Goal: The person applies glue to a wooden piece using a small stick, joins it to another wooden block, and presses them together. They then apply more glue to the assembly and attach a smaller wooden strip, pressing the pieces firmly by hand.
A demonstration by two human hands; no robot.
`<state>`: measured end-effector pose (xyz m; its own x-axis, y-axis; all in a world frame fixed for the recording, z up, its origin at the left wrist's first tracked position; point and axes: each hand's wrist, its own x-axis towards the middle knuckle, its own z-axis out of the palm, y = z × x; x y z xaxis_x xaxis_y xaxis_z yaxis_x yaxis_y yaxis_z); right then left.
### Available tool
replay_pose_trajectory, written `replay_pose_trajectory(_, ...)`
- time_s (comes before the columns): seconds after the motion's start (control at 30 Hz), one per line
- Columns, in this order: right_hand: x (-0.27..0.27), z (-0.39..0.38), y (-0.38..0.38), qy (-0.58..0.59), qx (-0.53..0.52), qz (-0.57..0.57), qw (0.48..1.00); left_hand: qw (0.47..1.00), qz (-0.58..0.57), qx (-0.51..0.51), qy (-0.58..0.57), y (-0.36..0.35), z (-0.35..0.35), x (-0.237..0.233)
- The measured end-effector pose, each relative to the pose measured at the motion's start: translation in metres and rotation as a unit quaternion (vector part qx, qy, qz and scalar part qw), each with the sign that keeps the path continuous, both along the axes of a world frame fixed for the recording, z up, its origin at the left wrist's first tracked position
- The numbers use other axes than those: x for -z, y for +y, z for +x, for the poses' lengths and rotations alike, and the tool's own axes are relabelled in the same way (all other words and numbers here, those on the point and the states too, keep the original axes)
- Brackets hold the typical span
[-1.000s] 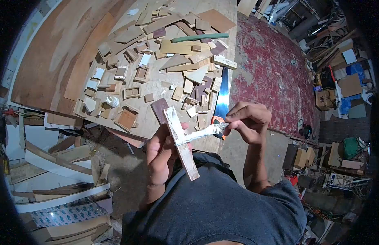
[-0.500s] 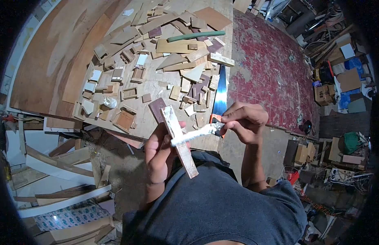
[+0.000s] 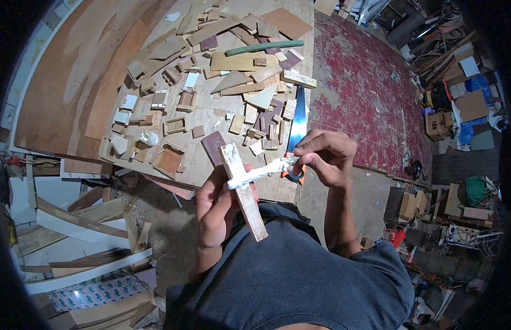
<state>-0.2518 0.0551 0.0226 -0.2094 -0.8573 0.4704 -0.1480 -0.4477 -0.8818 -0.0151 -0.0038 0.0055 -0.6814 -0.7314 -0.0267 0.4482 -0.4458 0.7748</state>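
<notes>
My left hand (image 3: 214,201) is closed around a narrow wood strip (image 3: 250,213), which tilts across the fingers and has white smears on its upper end. Across that strip lies a slim, lumpy white length (image 3: 261,172); I cannot make out what it is made of. Its far end is pinched between the thumb and fingers of my right hand (image 3: 328,157). Just beyond the right hand, a handsaw (image 3: 298,124) with an orange and black handle rests along the table edge. A dark reddish board piece (image 3: 212,147) lies behind my left hand.
The plywood table (image 3: 203,118) carries many wood offcuts and small box-like wooden assemblies (image 3: 170,159). A clear container (image 3: 149,138) stands among them. A green curved strip (image 3: 264,48) lies farther back. Boards (image 3: 82,217) are piled on the floor at left, and boxes (image 3: 411,206) at right.
My right hand has shifted slightly up and left, still pinching the white length. The wood strip in my left hand has tilted a little and its lower end has moved slightly left.
</notes>
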Motion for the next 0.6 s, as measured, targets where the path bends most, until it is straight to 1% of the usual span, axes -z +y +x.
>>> replay_pose_trajectory(0.07, 0.001, -0.001, 0.001, -0.010, -0.014, -0.006, 1.000, 1.000, 0.006, 0.013, -0.011, -0.001, 0.000, -0.002)
replay_pose_trajectory(0.1, 0.001, -0.001, 0.002, -0.037, -0.005, -0.011, 0.999, 1.000, 0.007, 0.014, -0.011, -0.001, 0.000, -0.001)
replay_pose_trajectory(0.13, 0.001, -0.002, 0.003, -0.064, 0.003, -0.016, 0.998, 1.000, -0.006, 0.008, -0.010, -0.001, 0.000, 0.001)
replay_pose_trajectory(0.17, 0.000, -0.001, 0.003, -0.064, 0.003, -0.016, 0.998, 1.000, -0.018, 0.003, -0.008, -0.001, 0.000, 0.003)
replay_pose_trajectory(0.23, -0.004, 0.001, 0.004, -0.100, 0.050, -0.018, 0.994, 1.000, -0.014, -0.009, -0.006, -0.001, -0.001, 0.002)
replay_pose_trajectory(0.3, -0.005, 0.002, 0.005, -0.088, 0.064, -0.023, 0.994, 1.000, -0.011, -0.020, -0.004, -0.001, -0.002, 0.003)
replay_pose_trajectory(0.37, -0.009, 0.006, 0.007, -0.077, 0.099, -0.022, 0.992, 0.984, -0.109, -0.116, -0.079, 0.001, -0.004, 0.006)
replay_pose_trajectory(0.4, -0.011, 0.009, 0.009, -0.077, 0.099, -0.022, 0.992, 0.987, -0.088, -0.123, -0.047, 0.002, -0.006, -0.004)
replay_pose_trajectory(0.5, -0.015, 0.018, 0.018, -0.101, 0.124, -0.022, 0.987, 0.982, -0.115, -0.148, -0.024, 0.004, -0.007, 0.006)
replay_pose_trajectory(0.53, -0.016, 0.020, 0.022, -0.081, 0.132, -0.019, 0.988, 0.977, -0.117, -0.173, -0.038, 0.004, -0.009, 0.007)
replay_pose_trajectory(0.57, -0.016, 0.023, 0.026, -0.061, 0.139, -0.016, 0.988, 0.977, -0.117, -0.173, -0.038, 0.004, -0.011, 0.007)
replay_pose_trajectory(0.6, -0.015, 0.026, 0.030, -0.049, 0.150, -0.017, 0.987, 0.959, -0.178, -0.211, -0.064, 0.004, -0.013, 0.007)
